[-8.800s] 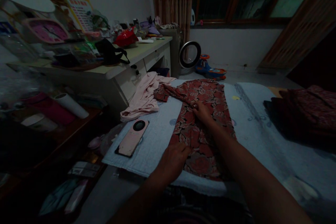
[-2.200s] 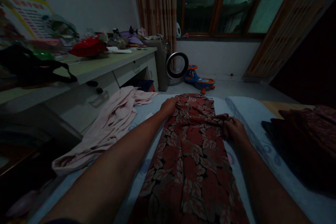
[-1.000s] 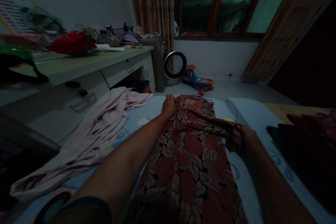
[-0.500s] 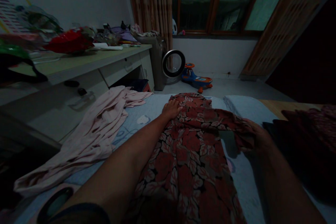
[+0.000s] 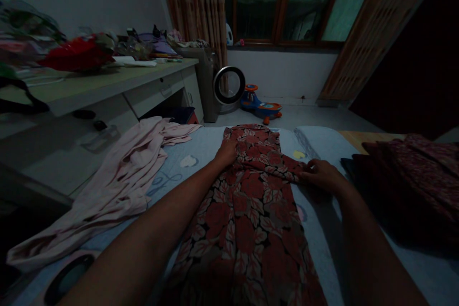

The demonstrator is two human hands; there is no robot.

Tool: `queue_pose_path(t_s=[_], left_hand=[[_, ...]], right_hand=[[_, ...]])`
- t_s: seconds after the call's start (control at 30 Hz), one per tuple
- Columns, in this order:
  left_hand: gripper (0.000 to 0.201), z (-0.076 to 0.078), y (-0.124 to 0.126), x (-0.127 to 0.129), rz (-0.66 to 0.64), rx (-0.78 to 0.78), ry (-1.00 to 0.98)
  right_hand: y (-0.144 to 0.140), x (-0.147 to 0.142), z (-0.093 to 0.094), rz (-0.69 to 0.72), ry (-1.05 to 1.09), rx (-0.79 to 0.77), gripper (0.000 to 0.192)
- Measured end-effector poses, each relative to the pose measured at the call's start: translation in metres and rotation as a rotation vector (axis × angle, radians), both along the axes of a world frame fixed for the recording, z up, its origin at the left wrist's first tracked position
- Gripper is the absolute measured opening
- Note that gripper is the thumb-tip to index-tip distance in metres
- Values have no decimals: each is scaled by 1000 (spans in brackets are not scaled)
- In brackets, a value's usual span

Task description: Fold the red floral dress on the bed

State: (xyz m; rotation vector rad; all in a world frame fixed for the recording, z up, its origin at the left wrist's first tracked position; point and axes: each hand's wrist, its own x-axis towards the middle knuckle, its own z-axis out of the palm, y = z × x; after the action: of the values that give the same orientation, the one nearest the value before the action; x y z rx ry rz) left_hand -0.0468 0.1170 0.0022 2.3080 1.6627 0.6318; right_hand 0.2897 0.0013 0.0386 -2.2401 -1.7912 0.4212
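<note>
Both hands flat, fingers spread, pressing red floral garment (image 5: 251,210): left hand (image 5: 226,153) at its 11 o'clock edge, right hand (image 5: 321,175) at 2 o'clock. Pink cloth (image 5: 122,172) lies at 9 o'clock.

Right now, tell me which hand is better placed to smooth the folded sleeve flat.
Right hand, probably: it rests at the sleeve's end on the floral dress. The left hand presses the dress's far left edge, away from that fold.

Both arms reach forward, left hand (image 5: 226,153) and right hand (image 5: 321,174) palm-down.
</note>
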Motion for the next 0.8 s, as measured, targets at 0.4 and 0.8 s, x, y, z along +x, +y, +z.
queue_pose_path(t_s=[0.4, 0.8], left_hand=[[50, -22, -10, 1, 1, 23, 141], [51, -27, -6, 3, 12, 13, 237]], right_hand=[[-12, 34, 14, -69, 478, 64, 13], [-15, 41, 26, -89, 35, 105, 15]])
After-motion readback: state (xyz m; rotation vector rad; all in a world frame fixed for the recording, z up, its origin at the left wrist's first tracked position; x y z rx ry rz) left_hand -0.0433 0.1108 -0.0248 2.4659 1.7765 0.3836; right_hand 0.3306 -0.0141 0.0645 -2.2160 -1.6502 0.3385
